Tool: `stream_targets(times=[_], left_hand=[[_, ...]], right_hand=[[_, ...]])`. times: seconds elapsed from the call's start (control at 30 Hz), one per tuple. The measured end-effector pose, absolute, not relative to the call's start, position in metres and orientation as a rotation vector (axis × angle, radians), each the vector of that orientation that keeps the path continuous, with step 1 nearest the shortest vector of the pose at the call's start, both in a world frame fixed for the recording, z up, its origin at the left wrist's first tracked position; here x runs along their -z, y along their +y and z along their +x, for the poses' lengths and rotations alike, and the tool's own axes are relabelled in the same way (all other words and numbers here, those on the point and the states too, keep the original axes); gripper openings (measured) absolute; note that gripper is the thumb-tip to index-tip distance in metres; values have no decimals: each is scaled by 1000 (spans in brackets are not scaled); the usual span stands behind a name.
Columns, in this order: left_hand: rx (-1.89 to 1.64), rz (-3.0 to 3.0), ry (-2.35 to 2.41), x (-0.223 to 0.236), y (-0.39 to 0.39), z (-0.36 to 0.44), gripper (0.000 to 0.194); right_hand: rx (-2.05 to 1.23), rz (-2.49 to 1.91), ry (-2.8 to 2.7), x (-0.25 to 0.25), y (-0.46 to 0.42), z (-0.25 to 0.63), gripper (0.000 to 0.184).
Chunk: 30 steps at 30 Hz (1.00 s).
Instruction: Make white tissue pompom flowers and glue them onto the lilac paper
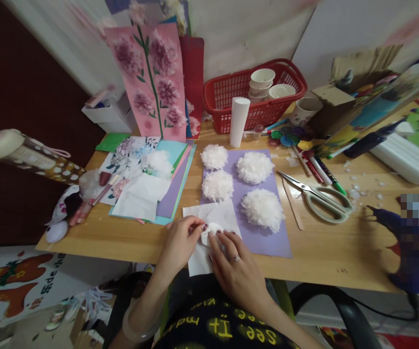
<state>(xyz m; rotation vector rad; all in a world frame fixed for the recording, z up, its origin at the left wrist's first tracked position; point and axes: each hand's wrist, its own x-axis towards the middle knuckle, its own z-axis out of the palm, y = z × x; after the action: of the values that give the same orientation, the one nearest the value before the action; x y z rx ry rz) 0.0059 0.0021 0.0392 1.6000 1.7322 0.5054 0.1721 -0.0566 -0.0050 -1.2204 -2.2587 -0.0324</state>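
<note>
With thumb and fingertips my left hand [184, 242] pinches a small folded bit of white tissue paper [208, 233]. My right hand [239, 266], a ring on one finger, presses its closed fingertips onto the same bit from the other side. Beneath both hands lies a flat white tissue sheet [221, 213], which overlaps the lower left of a purple paper sheet [263, 246]. Several fluffy white paper flowers [262, 210] rest on the purple sheet, just beyond my fingers. What my fingertips cover cannot be made out.
Right of the purple sheet lie a wooden stick [293, 206] and scissors [321, 196]. Behind it stand a white roll [240, 121] and a red basket [224, 92] with paper cups. Coloured papers [173, 201] are stacked left; a blue glue gun [401, 237] stands far right.
</note>
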Motion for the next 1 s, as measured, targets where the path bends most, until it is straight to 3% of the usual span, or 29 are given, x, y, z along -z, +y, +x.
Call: stream_targets(times=[0.43, 0.67, 0.87, 1.0], left_hand=[[-468, 1813, 1755, -41, -11, 11, 23], [-373, 1831, 1991, -48, -12, 16, 12], [-631, 2001, 1848, -29, -17, 2, 5], [-797, 2160, 1675, -20, -23, -12, 13]], right_hand=[[-56, -1297, -2252, 8, -57, 169, 52], [-15, -1407, -2269, 2, -52, 163, 47], [111, -1411, -2316, 2, -53, 159, 51], [81, -1349, -2475, 2, -53, 163, 64]])
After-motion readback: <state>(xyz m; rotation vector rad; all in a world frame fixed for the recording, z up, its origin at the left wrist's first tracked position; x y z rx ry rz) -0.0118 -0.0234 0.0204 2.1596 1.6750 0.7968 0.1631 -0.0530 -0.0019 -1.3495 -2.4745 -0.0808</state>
